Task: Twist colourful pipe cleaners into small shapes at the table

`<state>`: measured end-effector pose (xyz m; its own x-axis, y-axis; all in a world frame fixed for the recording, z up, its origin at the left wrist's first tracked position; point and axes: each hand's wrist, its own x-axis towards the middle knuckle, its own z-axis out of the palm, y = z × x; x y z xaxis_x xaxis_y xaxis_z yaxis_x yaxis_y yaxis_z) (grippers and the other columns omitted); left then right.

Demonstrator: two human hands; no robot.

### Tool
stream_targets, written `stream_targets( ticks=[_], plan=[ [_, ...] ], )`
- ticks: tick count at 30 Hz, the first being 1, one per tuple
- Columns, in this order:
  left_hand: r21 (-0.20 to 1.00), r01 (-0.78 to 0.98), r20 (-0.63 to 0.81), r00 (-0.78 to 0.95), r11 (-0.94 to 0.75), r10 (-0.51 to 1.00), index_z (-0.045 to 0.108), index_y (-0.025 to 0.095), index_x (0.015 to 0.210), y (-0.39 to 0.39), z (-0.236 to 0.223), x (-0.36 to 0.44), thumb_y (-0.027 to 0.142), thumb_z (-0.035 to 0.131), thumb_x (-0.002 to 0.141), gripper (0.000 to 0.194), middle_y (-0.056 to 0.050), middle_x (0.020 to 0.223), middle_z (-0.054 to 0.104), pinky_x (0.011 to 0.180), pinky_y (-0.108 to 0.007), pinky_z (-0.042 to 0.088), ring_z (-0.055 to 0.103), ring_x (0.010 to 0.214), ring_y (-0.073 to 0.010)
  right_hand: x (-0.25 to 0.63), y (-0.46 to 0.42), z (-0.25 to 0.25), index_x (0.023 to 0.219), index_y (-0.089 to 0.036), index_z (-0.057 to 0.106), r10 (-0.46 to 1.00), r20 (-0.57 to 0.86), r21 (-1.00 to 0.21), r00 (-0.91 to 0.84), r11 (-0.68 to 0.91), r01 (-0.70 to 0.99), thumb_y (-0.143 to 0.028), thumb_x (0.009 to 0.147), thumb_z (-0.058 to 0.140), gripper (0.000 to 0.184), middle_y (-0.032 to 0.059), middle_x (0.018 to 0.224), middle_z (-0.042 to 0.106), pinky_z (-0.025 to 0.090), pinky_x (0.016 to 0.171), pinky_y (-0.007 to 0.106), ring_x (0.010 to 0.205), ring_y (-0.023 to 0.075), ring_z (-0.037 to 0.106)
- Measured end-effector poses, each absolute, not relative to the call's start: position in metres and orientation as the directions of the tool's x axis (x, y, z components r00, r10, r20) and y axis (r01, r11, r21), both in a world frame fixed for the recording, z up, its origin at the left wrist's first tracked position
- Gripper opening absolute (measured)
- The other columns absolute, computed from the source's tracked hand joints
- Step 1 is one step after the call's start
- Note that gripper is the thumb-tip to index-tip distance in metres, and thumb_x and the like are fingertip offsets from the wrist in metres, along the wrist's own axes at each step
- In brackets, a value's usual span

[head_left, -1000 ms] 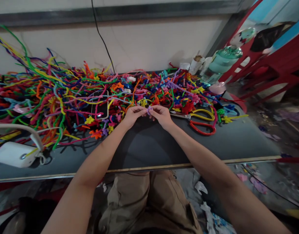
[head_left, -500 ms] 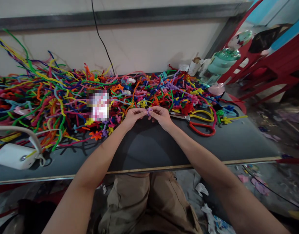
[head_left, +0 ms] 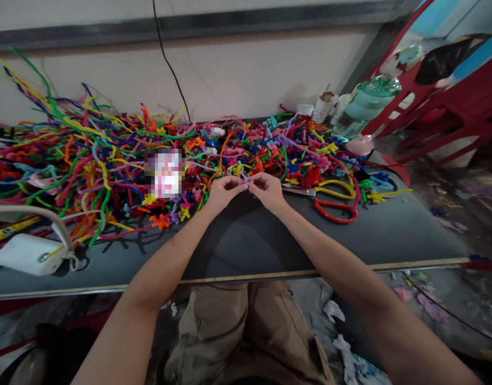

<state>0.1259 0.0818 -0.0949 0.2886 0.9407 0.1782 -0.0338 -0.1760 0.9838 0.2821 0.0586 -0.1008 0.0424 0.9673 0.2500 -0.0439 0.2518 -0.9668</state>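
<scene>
A small purple pipe cleaner piece [head_left: 248, 180] is pinched between my two hands at the front edge of the pile. My left hand [head_left: 225, 191] grips it from the left with thumb and fingertips. From the other side my right hand [head_left: 268, 190] closes on it the same way. Fingertips cover most of the piece, so its full shape is hidden. Just behind the hands lies a heap of bent, colourful pipe cleaners [head_left: 256, 147]. Scissors [head_left: 334, 200] with one yellow and one red handle rest to the right of my right hand.
Long pipe cleaners [head_left: 81, 136] spread over the dark table [head_left: 246, 243] at left. A white device [head_left: 27, 254] with a strap sits front left. A teal bottle [head_left: 366, 107] and a paper cup [head_left: 325, 106] stand back right. Red chairs [head_left: 446, 128] are beyond.
Both hands stay together on the purple piece, their fingers shifting slightly around it. The piece sits a little differently between the fingertips. The view has moved slightly.
</scene>
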Motion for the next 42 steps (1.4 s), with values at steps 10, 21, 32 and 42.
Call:
stream_targets(
  ticks=[10, 21, 32, 42],
  plan=[
    [0.95, 0.077, 0.282, 0.212, -0.304, 0.935, 0.073, 0.015, 0.082, 0.081, -0.096, 0.128, 0.039, 0.076, 0.07, 0.026, -0.006, 0.083, 0.074, 0.073, -0.029, 0.055, 0.067, 0.074, -0.0153, 0.284, 0.061, -0.104, 0.095, -0.02, 0.071, 0.941, 0.329, -0.944, 0.081, 0.328, 0.023, -0.045, 0.073, 0.071, 0.033, 0.0024, 0.084, 0.071, 0.05, 0.05, 0.023, 0.062, 0.0105, 0.06],
    [0.965, 0.066, 0.236, 0.19, -0.252, 0.953, 0.076, 0.018, 0.087, 0.078, -0.088, 0.127, 0.039, 0.075, 0.073, 0.026, -0.004, 0.076, 0.073, 0.05, -0.023, 0.045, 0.061, 0.06, -0.0123, 0.287, 0.063, -0.106, 0.087, -0.019, 0.071, 0.951, 0.285, -0.953, 0.119, 0.269, 0.139, -0.048, 0.074, 0.07, 0.032, 0.0031, 0.076, 0.071, 0.048, 0.051, 0.024, 0.062, 0.0123, 0.062],
    [0.989, -0.035, 0.147, 0.278, -0.143, 0.949, 0.076, 0.017, 0.078, 0.086, -0.092, 0.124, 0.044, 0.077, 0.068, 0.029, -0.001, 0.059, 0.066, 0.05, -0.021, 0.043, 0.056, 0.053, -0.0094, 0.285, 0.062, -0.1, 0.08, -0.018, 0.065, 0.979, 0.202, -0.978, 0.027, 0.203, -0.049, -0.059, 0.064, 0.075, 0.045, 0.0007, 0.064, 0.065, 0.049, 0.044, 0.023, 0.056, 0.0126, 0.062],
    [0.995, -0.02, 0.095, 0.429, -0.096, 0.898, 0.076, 0.017, 0.067, 0.091, -0.089, 0.116, 0.045, 0.084, 0.056, 0.032, -0.002, 0.061, 0.068, 0.057, -0.023, 0.048, 0.056, 0.054, -0.0097, 0.286, 0.06, -0.099, 0.07, -0.018, 0.062, 0.976, 0.192, -0.979, -0.102, 0.182, -0.094, -0.056, 0.06, 0.078, 0.043, -0.0007, 0.057, 0.063, 0.053, 0.049, 0.024, 0.052, 0.0105, 0.06]
  ],
)
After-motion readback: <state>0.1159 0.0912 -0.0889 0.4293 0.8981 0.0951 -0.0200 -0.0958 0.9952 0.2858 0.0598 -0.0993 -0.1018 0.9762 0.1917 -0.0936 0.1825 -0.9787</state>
